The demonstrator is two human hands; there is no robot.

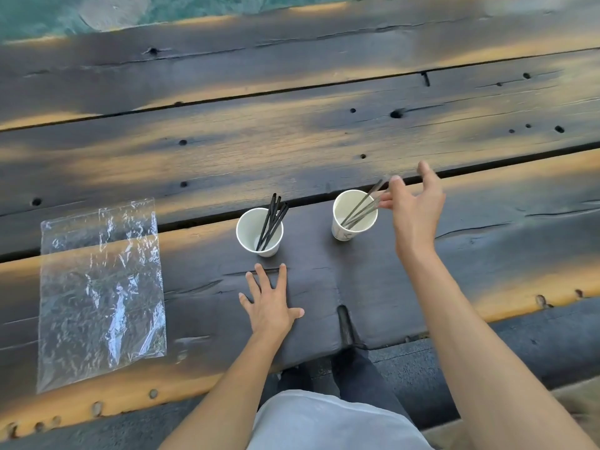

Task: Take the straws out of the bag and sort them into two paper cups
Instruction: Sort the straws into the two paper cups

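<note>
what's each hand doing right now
Left hand: open, flat on the table.
Right hand: fingers straight beside the grey straws, open.

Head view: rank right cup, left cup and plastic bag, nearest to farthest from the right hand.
1. Right paper cup, with the grey straws: directly beside the right hand, whose fingertips are at the straw tops.
2. Left paper cup, with the black straws: centre, beyond the left hand, which lies flat on the wood.
3. Plastic bag: flat at far left.
</note>
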